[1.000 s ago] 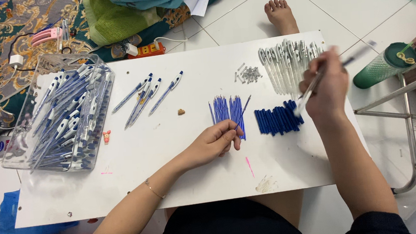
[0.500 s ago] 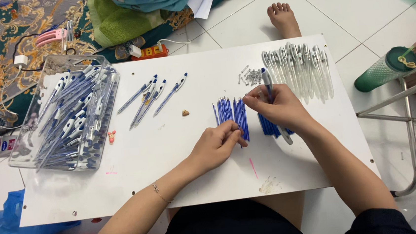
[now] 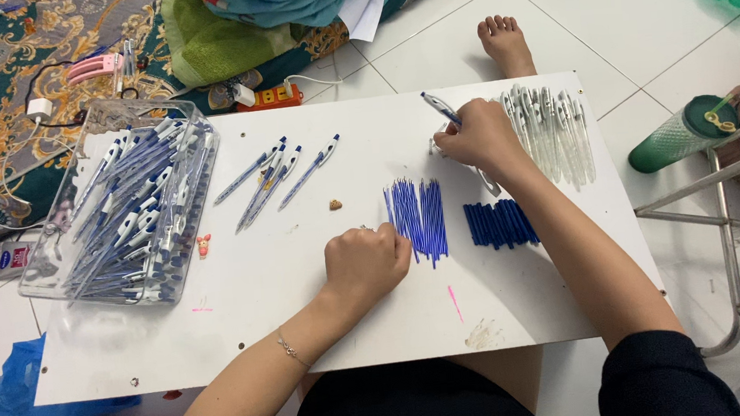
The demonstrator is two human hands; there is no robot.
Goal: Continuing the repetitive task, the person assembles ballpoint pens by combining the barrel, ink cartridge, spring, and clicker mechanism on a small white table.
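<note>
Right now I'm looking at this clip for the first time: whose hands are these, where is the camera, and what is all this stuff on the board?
There is no machine here: a person works with two bare hands, filmed by a camera worn on the head and looking down. They sit at a white board laid low over a tiled floor. The right hand holds a blue and white pen near a small heap of tiny metal parts. The left hand rests closed beside a row of thin blue refills. Further right lie dark blue pieces and a row of clear barrels. Four finished pens lie mid-board, and a clear tray on the left is full of them.
</note>
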